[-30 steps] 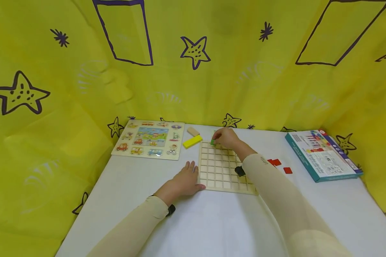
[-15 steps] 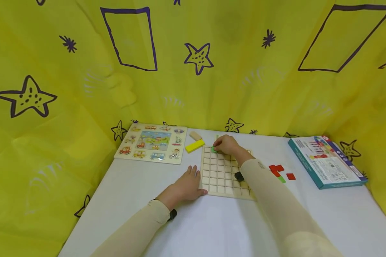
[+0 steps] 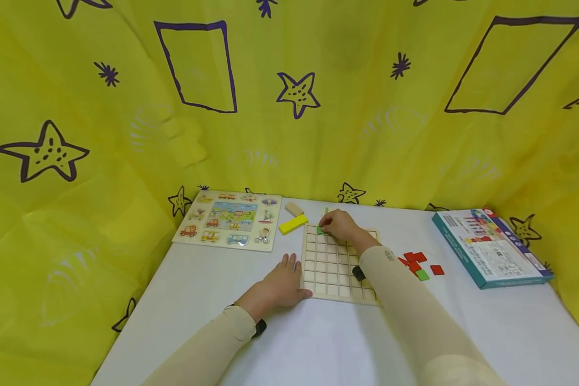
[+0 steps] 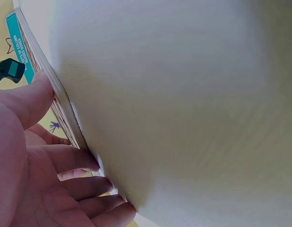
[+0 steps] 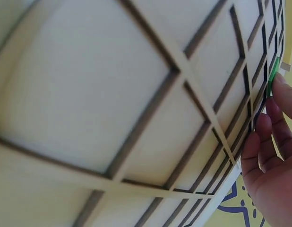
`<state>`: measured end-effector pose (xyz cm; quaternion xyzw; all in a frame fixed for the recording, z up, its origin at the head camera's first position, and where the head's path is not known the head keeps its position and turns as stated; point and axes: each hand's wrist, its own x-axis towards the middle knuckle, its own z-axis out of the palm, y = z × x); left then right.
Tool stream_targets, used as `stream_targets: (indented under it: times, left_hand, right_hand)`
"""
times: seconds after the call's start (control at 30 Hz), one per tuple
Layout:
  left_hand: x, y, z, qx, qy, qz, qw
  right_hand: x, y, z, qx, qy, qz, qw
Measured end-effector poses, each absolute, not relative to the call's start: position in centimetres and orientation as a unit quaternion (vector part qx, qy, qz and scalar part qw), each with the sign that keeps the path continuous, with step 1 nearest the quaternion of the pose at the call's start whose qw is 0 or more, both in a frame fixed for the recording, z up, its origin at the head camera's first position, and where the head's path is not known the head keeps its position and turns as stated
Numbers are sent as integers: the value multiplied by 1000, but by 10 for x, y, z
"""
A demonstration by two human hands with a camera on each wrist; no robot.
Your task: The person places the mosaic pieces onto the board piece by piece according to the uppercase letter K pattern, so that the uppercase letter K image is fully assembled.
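A wooden grid board [image 3: 333, 268] of square cells lies on the white table. At its far left corner my right hand [image 3: 340, 225] holds a small green tile [image 3: 320, 230] down at a corner cell. In the right wrist view, the thumb touches the green tile [image 5: 274, 73] and the other fingers curl close over the grid. My left hand [image 3: 282, 281] lies with extended fingers along the board's left side, thumb at the near corner. The left wrist view shows its fingertips [image 4: 120, 210] at the table surface and the thumb against the board's edge.
Several red tiles [image 3: 416, 257] and a green tile [image 3: 422, 275] lie right of the board. Behind its left corner are a yellow block [image 3: 293, 224] and a plain wooden block [image 3: 294, 209]. A picture puzzle [image 3: 229, 220] lies at the left, a toy box [image 3: 492, 246] at the right.
My right hand has lowered the green tile from upright to nearly flat at the corner cell. The left hand stays beside the board. Another green tile by the red ones has come into sight.
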<state>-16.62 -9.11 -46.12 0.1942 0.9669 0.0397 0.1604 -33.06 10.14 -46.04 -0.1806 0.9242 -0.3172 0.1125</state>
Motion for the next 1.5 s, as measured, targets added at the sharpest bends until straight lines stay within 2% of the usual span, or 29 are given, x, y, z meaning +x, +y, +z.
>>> stream_targets:
  times: [0.27, 0.5, 0.63, 0.83, 0.97, 1.1, 1.27, 1.5]
  left_hand:
    - [-165, -90, -459, 195, 966, 37, 165]
    - [-164, -89, -459, 198, 967, 34, 159]
    - [-165, -86, -460, 211, 965, 26, 155]
    - [-166, -80, -461, 212, 965, 18, 155]
    - [-166, -80, -463, 210, 965, 15, 154]
    - [-165, -81, -465, 207, 966, 21, 157]
    - [-166, -85, -465, 203, 966, 23, 155]
    - [-168, -91, -467, 210, 966, 19, 149]
  right_hand:
    - [-327, 104, -463, -170, 925, -323, 109]
    - [-325, 124, -455, -156, 901, -388, 117]
    - [-318, 154, -438, -158, 895, -399, 117]
    - [-301, 224, -405, -133, 908, -387, 94]
    - [-286, 267, -396, -107, 918, -373, 83]
    - [-272, 298, -402, -90, 927, -352, 93]
    - [-257, 326, -418, -77, 923, -353, 136]
    - [-234, 342, -441, -69, 919, -353, 161]
